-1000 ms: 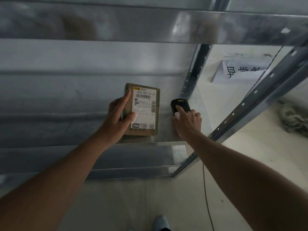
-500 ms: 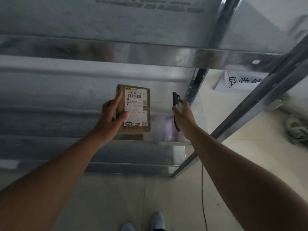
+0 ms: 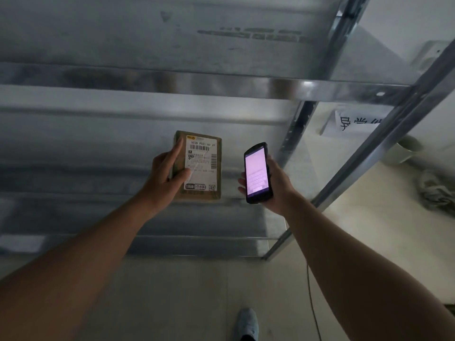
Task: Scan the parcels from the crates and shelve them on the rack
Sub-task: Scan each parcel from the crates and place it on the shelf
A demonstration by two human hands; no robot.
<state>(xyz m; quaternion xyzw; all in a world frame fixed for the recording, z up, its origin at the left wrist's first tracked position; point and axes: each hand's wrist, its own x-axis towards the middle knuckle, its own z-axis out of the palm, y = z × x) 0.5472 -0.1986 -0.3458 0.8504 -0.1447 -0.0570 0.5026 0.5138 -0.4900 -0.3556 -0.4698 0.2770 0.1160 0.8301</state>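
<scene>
Left hand (image 3: 163, 180) pinches the parcel (image 3: 200, 166), label up; right hand (image 3: 273, 185), fingers curled, grips the scanner (image 3: 256, 174) just right of it. Tip the scanner's top toward the barcode.

We looked down at a pale tiled floor (image 3: 187, 303) in dim light, where a thin dark cable (image 3: 310, 299) trailed, a crumpled grey cloth (image 3: 435, 193) lay off to the right, and a white paper sign (image 3: 354, 123) sat against the light wall (image 3: 406, 23).
</scene>
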